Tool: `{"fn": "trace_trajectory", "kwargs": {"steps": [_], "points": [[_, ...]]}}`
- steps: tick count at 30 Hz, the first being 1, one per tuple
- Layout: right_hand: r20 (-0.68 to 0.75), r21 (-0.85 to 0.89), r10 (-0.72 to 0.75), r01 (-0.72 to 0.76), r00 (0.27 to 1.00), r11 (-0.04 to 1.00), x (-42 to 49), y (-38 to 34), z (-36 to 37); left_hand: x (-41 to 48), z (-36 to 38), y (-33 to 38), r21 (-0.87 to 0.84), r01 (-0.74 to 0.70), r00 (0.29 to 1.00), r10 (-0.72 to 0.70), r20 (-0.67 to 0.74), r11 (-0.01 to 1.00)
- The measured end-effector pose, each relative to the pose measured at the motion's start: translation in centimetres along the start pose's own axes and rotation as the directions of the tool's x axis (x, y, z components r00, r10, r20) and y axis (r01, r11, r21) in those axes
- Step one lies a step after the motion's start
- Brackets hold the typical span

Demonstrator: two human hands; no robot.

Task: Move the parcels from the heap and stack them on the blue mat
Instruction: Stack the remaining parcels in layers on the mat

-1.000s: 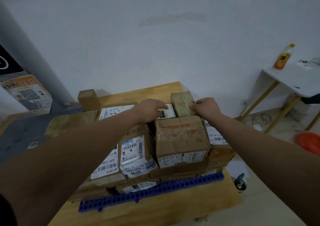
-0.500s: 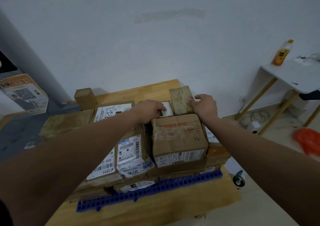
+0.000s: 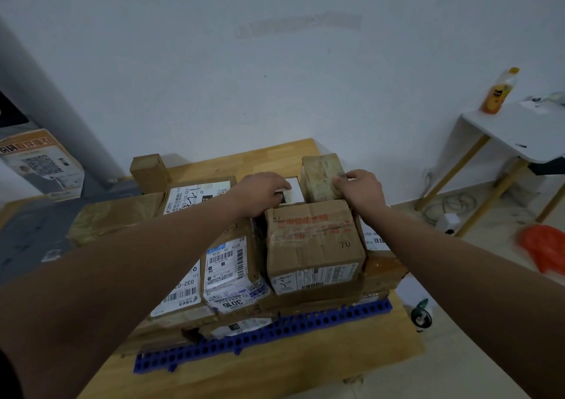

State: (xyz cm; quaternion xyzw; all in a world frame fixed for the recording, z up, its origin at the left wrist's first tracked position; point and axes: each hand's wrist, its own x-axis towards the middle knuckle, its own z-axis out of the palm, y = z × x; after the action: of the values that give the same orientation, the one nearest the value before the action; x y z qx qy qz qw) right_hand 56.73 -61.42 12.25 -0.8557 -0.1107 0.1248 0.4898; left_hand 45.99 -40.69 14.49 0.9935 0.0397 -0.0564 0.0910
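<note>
Cardboard parcels (image 3: 312, 239) crowd the blue mat (image 3: 275, 331).
Right hand (image 3: 363, 190) pinches a small taped parcel (image 3: 321, 175) at the mat's far edge; left hand (image 3: 260, 193) curls onto a white-labelled parcel (image 3: 295, 186) (grip unclear); bare table (image 3: 244, 377) fronts the mat.

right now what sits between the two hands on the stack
In the head view, a small tape-wrapped parcel stands between the left hand and right hand, beside a white-labelled parcel.
</note>
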Motion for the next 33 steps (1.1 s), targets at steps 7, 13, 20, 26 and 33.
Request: {"fn": "trace_trajectory", "kwargs": {"steps": [7,13,20,26,33], "points": [[0.011,0.039,0.026,-0.026,1.000,0.999,-0.3,0.0,0.2,-0.2,0.1,0.0,0.000,0.016,1.000,-0.016,-0.019,1.000],[0.028,0.037,0.060,-0.061,0.998,0.997,0.1,0.3,0.2,-0.5,-0.1,-0.1,-0.007,0.014,1.000,-0.014,-0.023,1.000],[0.015,0.038,0.070,-0.070,0.997,0.997,0.7,0.9,0.0,-0.5,-0.3,0.1,-0.019,0.037,0.998,-0.037,-0.041,0.999],[0.027,-0.030,0.017,-0.016,0.999,0.999,0.7,0.5,-0.5,-0.7,-0.7,0.3,-0.028,0.046,0.996,-0.048,-0.071,0.999],[0.040,-0.287,-0.164,0.169,0.986,0.943,0.8,-1.9,-0.8,-1.6,-2.3,-0.1,0.101,0.091,0.990,-0.080,-0.113,0.991]]}}
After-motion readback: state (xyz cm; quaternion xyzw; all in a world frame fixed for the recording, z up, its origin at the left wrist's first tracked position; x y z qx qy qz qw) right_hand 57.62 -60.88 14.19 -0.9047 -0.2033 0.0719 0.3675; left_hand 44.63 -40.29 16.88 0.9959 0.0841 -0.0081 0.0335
